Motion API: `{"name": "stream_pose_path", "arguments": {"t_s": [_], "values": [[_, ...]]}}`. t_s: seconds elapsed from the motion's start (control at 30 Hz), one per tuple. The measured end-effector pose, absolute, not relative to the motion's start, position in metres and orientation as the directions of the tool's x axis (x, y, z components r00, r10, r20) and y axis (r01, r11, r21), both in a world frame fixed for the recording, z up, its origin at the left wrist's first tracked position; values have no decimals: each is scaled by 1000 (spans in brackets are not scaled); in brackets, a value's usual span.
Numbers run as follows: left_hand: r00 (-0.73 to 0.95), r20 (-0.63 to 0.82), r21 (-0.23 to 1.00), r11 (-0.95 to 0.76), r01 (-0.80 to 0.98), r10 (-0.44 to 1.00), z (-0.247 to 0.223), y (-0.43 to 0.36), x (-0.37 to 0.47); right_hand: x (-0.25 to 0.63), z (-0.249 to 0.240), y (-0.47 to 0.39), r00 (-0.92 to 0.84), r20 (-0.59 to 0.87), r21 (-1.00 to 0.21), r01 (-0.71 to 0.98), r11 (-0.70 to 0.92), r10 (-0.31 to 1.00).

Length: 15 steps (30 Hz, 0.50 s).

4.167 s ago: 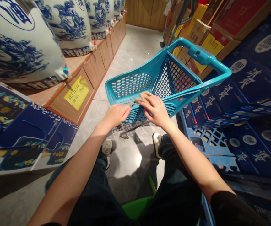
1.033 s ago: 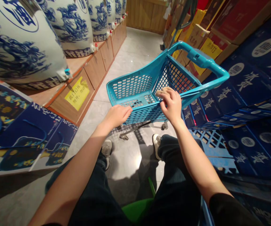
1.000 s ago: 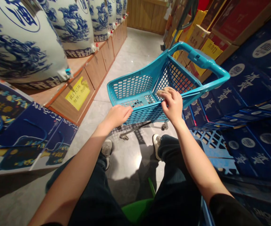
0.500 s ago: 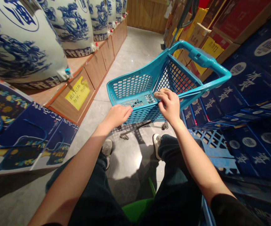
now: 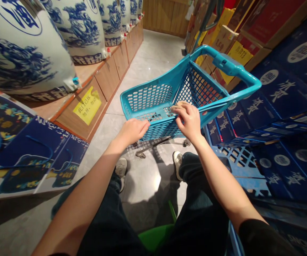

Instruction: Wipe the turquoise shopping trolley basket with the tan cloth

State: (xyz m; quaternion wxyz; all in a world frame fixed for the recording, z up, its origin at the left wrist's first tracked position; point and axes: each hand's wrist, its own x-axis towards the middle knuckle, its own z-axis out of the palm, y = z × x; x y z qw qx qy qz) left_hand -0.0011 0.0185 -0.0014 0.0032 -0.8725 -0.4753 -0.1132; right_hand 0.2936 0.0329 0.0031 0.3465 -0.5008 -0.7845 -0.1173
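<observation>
A blue plastic shopping cart point(image 5: 150, 93) stands in front of me, its near side towards me. My left hand point(image 5: 134, 131) is closed over the cart's near rim, close to its front corner. Farther right along the same rim, my right hand point(image 5: 189, 119) holds a tan cloth point(image 5: 178, 106) against the top edge. The cloth sticks out past the fingers on the basket's inner side. Part of it is hidden under the hand. Through the mesh the basket floor shows.
Large blue-and-white porcelain jars point(image 5: 17, 53) with taps line a wooden counter point(image 5: 110, 71) on the left. Blue gift boxes point(image 5: 30, 160) stand below. Stacked blue cartons point(image 5: 273, 92) and a blue crate point(image 5: 244, 167) crowd the right. A green stool point(image 5: 155, 238) is between my legs.
My right hand has slid slightly left along the rim with the cloth. The left hand and the cart look almost unmoved.
</observation>
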Motion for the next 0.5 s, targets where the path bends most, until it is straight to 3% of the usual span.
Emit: {"name": "stream_pose_path", "arguments": {"t_s": [0.3, 0.5], "values": [[531, 231, 108, -564, 819, 815, -3, 19, -3, 247, 2, 10, -498, 479, -109, 784, 611, 723], [530, 214, 102, -558, 823, 821, -3, 19, -3, 281, 6, 27, -296, 585, -169, 866, 471, 755]]}}
